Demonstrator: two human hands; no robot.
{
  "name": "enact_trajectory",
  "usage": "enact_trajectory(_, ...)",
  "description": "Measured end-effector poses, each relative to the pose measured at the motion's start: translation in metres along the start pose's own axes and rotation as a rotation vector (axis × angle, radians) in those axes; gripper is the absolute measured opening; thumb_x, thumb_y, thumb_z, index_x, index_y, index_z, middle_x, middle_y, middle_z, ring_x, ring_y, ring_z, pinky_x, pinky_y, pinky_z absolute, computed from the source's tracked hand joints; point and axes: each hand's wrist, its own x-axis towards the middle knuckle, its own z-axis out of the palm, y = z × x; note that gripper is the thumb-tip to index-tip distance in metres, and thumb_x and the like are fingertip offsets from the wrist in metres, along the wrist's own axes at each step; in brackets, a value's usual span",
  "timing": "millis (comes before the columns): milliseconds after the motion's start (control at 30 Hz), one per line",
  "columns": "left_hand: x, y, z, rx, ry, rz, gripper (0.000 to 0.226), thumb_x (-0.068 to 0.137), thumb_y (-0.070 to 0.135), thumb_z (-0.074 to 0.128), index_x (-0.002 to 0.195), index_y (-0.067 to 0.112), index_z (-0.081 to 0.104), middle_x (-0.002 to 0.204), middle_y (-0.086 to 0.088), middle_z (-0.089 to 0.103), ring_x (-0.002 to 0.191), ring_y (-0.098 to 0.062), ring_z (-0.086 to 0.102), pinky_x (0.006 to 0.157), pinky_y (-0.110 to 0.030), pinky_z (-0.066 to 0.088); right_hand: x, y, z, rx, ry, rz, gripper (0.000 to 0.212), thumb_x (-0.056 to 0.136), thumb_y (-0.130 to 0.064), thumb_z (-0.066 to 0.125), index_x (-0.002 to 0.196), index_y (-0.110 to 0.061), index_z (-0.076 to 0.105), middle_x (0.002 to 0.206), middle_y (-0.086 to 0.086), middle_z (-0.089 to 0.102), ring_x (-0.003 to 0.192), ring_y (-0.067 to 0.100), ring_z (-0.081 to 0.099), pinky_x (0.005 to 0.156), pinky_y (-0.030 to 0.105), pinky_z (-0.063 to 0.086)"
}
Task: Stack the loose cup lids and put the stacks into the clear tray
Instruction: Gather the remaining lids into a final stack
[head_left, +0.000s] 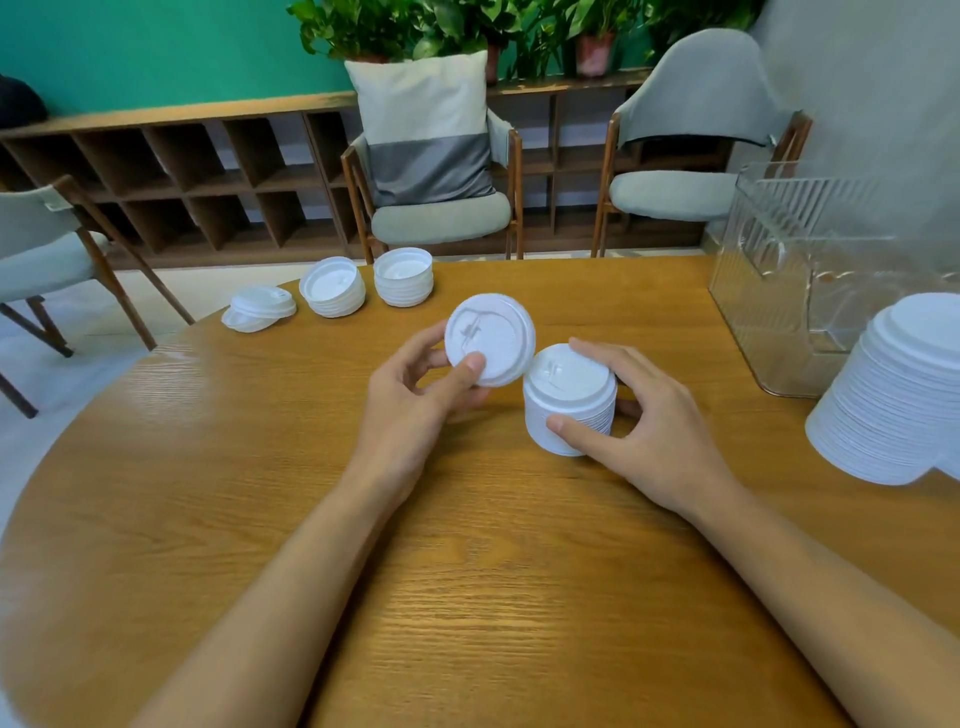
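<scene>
My left hand (415, 395) pinches a single white cup lid (491, 338), tilted toward me above the table's middle. Right beside it, my right hand (644, 426) grips a short stack of white lids (566, 395) standing on the wooden table (467, 571). At the right side stands the clear tray (779, 270), ribbed and see-through, with nothing visible inside. A tall stack of white lids (893, 400) rises in front of the tray at the right edge. Along the far table edge sit two small upturned lid stacks (335, 287) (404, 276) and a loose pile of translucent lids (260, 309).
Three grey chairs with wooden frames stand beyond the table, the middle chair (441, 218) holding a cushion. A low wooden shelf (208, 171) and potted plants (467, 26) line the green wall. Bare wood fills the near half of the table.
</scene>
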Motion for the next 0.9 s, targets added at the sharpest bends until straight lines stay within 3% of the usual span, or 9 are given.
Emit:
enact_trajectory(100, 0.001, -0.002, 0.005, -0.030, -0.104, -0.049, 0.052, 0.094, 0.011, 0.075, 0.145, 0.014, 0.061, 0.117, -0.024, 0.070, 0.097, -0.021, 0.076, 0.086, -0.033, 0.063, 0.001, 0.000, -0.001, -0.018, -0.019, 0.005, 0.083, 0.080, -0.042, 0.087, 0.152, -0.040, 0.047, 0.140, -0.025, 0.054, 0.131, -0.005, 0.050, 0.104, 0.029, 0.052)
enact_trajectory(133, 0.000, -0.002, 0.007, -0.004, -0.131, -0.041, 0.054, 0.095, 0.012, 0.074, 0.146, 0.016, 0.060, 0.109, -0.025, 0.070, 0.094, -0.022, 0.076, 0.084, -0.032, 0.063, 0.000, -0.001, -0.002, -0.019, -0.031, 0.004, 0.087, 0.081, -0.043, 0.087, 0.155, -0.043, 0.042, 0.143, -0.027, 0.052, 0.132, -0.006, 0.048, 0.105, 0.028, 0.051)
enact_trajectory(233, -0.002, -0.004, 0.012, 0.167, -0.171, 0.033, 0.055, 0.093, 0.020, 0.078, 0.145, 0.023, 0.061, 0.084, -0.009, 0.068, 0.074, -0.016, 0.068, 0.074, -0.027, 0.057, 0.000, -0.003, -0.001, 0.000, -0.079, -0.009, 0.091, 0.082, -0.045, 0.085, 0.157, -0.048, 0.033, 0.148, -0.030, 0.047, 0.137, -0.004, 0.046, 0.110, 0.037, 0.049)
enact_trajectory(433, -0.007, -0.014, 0.021, 0.442, -0.122, 0.198, 0.048, 0.080, 0.050, 0.086, 0.121, 0.030, 0.076, 0.067, 0.009, 0.058, 0.063, -0.005, 0.051, 0.065, -0.023, 0.044, -0.001, -0.002, 0.002, -0.010, -0.083, -0.049, 0.084, 0.083, -0.042, 0.085, 0.155, -0.042, 0.043, 0.142, -0.022, 0.053, 0.135, 0.002, 0.049, 0.106, 0.042, 0.052)
enact_trajectory(533, -0.008, -0.014, 0.021, 0.575, -0.070, 0.304, 0.052, 0.077, 0.056, 0.087, 0.121, 0.033, 0.074, 0.083, 0.010, 0.062, 0.073, -0.004, 0.057, 0.068, -0.019, 0.044, -0.001, -0.001, 0.002, -0.007, -0.083, -0.049, 0.080, 0.082, -0.047, 0.083, 0.153, -0.041, 0.045, 0.139, -0.021, 0.054, 0.134, 0.004, 0.051, 0.103, 0.041, 0.053)
enact_trajectory(600, -0.005, -0.014, 0.019, 0.588, -0.128, 0.328, 0.065, 0.075, 0.059, 0.084, 0.133, 0.033, 0.068, 0.114, 0.015, 0.064, 0.105, -0.007, 0.064, 0.083, -0.020, 0.049, -0.002, -0.002, 0.001, -0.008, -0.090, -0.058, 0.079, 0.082, -0.053, 0.079, 0.153, -0.041, 0.046, 0.140, -0.024, 0.053, 0.134, 0.002, 0.050, 0.104, 0.041, 0.054)
enact_trajectory(667, -0.003, -0.013, 0.018, 0.499, -0.248, 0.290, 0.070, 0.080, 0.044, 0.085, 0.143, 0.030, 0.061, 0.136, 0.014, 0.062, 0.130, -0.011, 0.058, 0.102, -0.035, 0.052, -0.002, -0.003, 0.001, -0.010, -0.103, -0.061, 0.079, 0.082, -0.057, 0.076, 0.153, -0.042, 0.045, 0.140, -0.025, 0.053, 0.135, 0.001, 0.049, 0.103, 0.040, 0.054)
enact_trajectory(767, -0.002, -0.012, 0.017, 0.389, -0.293, 0.248, 0.067, 0.082, 0.022, 0.089, 0.144, 0.024, 0.062, 0.137, 0.011, 0.067, 0.134, -0.014, 0.060, 0.111, -0.045, 0.050, -0.002, -0.005, 0.000, -0.007, -0.111, -0.060, 0.082, 0.080, -0.058, 0.075, 0.154, -0.043, 0.042, 0.141, -0.028, 0.051, 0.135, -0.003, 0.047, 0.104, 0.033, 0.054)
enact_trajectory(900, -0.004, -0.012, 0.020, 0.422, -0.198, 0.283, 0.067, 0.075, 0.035, 0.094, 0.136, 0.025, 0.068, 0.126, 0.012, 0.068, 0.125, -0.011, 0.063, 0.101, -0.035, 0.056, -0.001, -0.005, 0.001, 0.061, -0.119, -0.036, 0.091, 0.080, -0.045, 0.084, 0.158, -0.043, 0.037, 0.144, -0.036, 0.045, 0.138, -0.007, 0.045, 0.102, 0.014, 0.048)
